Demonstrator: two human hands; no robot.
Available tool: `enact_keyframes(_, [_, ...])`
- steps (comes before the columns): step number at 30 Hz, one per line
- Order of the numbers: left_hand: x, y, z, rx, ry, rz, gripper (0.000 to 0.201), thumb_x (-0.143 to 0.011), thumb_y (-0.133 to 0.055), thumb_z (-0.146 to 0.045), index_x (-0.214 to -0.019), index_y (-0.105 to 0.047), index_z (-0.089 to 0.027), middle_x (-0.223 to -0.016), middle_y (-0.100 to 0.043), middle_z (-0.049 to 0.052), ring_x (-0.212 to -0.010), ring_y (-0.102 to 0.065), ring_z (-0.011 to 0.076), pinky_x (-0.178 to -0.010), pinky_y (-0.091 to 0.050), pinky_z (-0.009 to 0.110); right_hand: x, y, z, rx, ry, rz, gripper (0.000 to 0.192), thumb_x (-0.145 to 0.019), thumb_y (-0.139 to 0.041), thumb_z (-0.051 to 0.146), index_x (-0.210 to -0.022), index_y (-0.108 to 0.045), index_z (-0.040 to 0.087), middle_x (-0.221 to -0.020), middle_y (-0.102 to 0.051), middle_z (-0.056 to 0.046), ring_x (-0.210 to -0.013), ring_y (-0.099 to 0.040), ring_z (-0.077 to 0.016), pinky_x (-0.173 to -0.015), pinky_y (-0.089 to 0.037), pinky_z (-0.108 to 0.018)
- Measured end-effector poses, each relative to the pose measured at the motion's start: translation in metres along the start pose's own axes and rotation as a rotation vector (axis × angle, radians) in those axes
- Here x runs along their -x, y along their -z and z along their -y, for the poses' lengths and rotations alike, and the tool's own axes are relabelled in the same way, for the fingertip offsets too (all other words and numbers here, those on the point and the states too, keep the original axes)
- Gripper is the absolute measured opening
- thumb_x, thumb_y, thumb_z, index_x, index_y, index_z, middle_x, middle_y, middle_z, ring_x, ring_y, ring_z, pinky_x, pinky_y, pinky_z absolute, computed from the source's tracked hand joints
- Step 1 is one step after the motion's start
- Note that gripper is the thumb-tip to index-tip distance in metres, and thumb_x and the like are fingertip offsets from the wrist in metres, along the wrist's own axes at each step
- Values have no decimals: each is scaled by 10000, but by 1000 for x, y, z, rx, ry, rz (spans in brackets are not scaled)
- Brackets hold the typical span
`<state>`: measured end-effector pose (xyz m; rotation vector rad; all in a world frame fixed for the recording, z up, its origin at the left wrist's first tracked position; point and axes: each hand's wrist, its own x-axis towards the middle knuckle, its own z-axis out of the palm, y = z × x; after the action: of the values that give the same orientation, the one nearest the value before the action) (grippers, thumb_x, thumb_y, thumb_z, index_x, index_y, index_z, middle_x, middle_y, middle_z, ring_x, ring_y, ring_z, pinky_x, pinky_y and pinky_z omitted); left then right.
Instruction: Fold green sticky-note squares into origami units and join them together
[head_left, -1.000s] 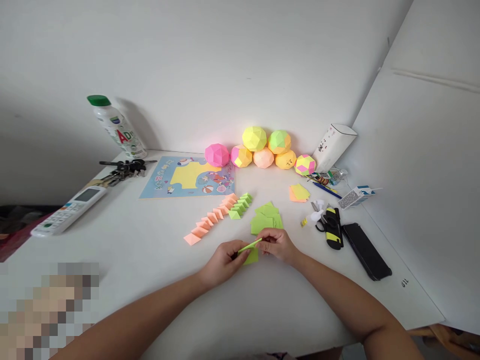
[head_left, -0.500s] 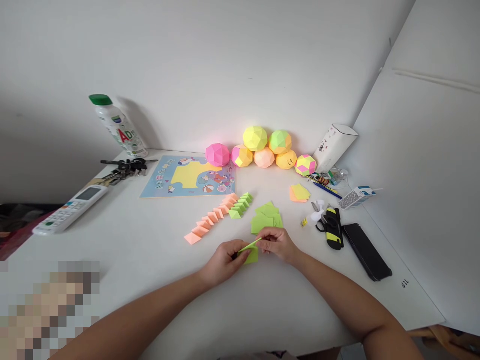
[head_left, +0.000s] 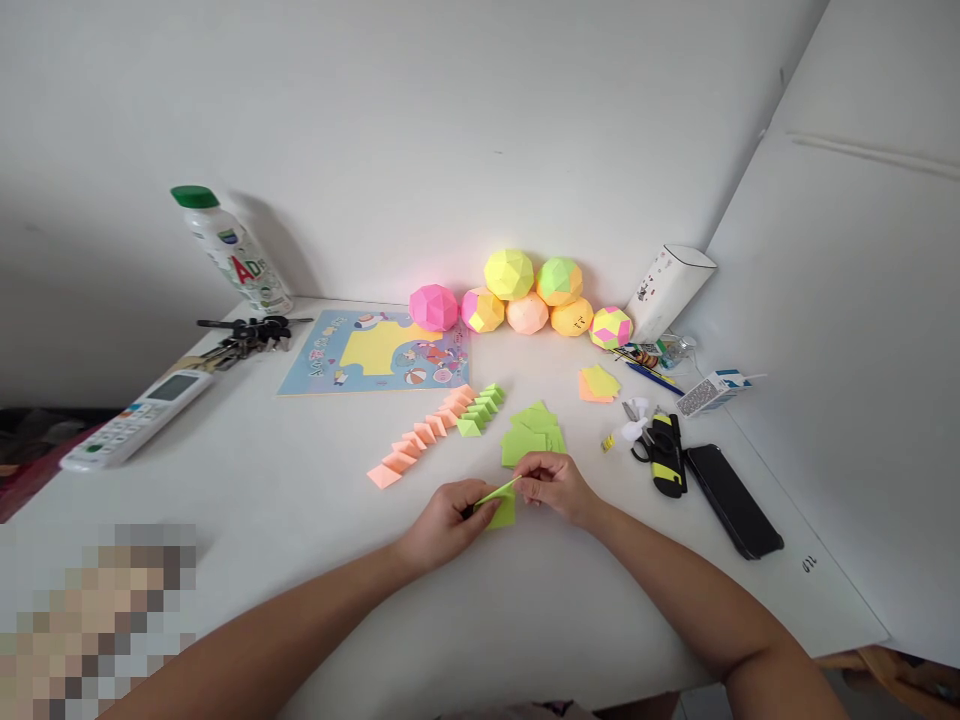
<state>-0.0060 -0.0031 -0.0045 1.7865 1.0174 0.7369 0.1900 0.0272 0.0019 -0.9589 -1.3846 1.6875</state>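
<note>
Between my two hands is a green sheet of paper, partly folded, with one raised edge running up to the right. My left hand pinches its left side between thumb and fingers. At the upper right corner of the fold, the fingertips of my right hand are closed on the paper. Just beyond my right hand lies a loose pile of green paper squares. A row of folded green paper pieces stands beside a longer row of folded orange paper pieces.
Several faceted paper balls sit by the wall, near a blue picture board. At right are a black phone, a yellow-black cutter and orange-yellow paper squares. A bottle and remote control stand left.
Both hands keep their hold on the green paper, with hardly any movement. The whole view has shifted very slightly.
</note>
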Motion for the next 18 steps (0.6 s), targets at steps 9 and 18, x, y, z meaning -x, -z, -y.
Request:
enact_keyframes(9, [0, 1, -4, -23, 21, -13, 344, -846, -421, -342, -553, -399, -164, -548, -322, -50, -512, -304, 79, -469, -274, 201, 0, -1, -5, 0, 0, -16, 154, -648, -744, 270, -712, -662, 156, -565, -566, 31, -469, -486, -71, -442, -405, -196])
enact_keyframes(18, [0, 1, -4, -9, 31, -13, 332, -842, -419, -333, -556, -408, -164, -549, -328, -45, -514, -312, 82, -465, -278, 202, 2, -1, -5, 4, -26, -57, 201, -615, -763, 288, -754, -683, 167, -567, -579, 25, -464, -507, -85, -440, -431, -214])
